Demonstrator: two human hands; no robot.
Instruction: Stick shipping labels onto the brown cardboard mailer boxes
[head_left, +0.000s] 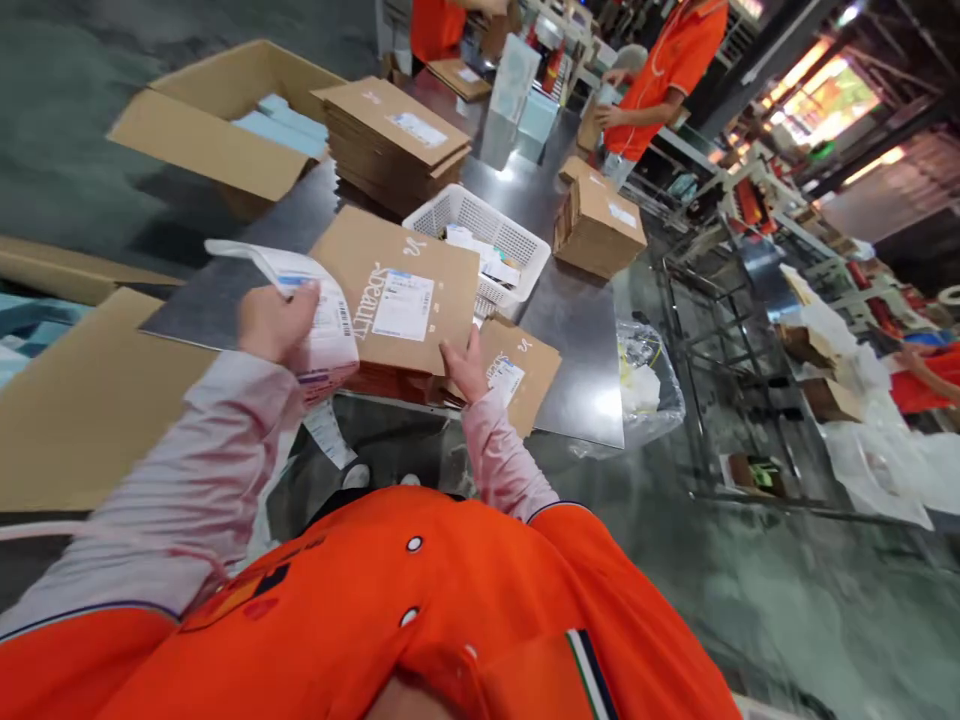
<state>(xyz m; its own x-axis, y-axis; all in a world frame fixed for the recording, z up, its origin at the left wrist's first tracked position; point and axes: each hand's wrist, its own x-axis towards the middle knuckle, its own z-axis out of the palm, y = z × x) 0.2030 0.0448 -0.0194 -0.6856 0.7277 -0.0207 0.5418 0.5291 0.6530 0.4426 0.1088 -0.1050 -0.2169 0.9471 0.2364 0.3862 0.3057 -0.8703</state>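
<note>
My left hand (279, 322) is closed around a strip of printed shipping labels (327, 318), whose loose end curls over the hand to the left. In front of me lies a stack of flattened cardboard boxes (405, 255), the top one bearing a white label (403, 305). At its near right corner is my right hand (468, 368), its fingers closed on the cardboard edge and its thumb pointing up; the fingertips are partly hidden. Beneath and right of that hand lies a second pile of flattened boxes (525, 365), also labelled.
A white plastic basket (529, 250) with papers stands behind the boxes on the metal table (592, 375). More cardboard stacks (397, 125) (600, 225) flank it. Open cartons (202, 150) (97, 400) stand left. A clear bag (652, 375) hangs right. Co-workers (660, 85) work beyond.
</note>
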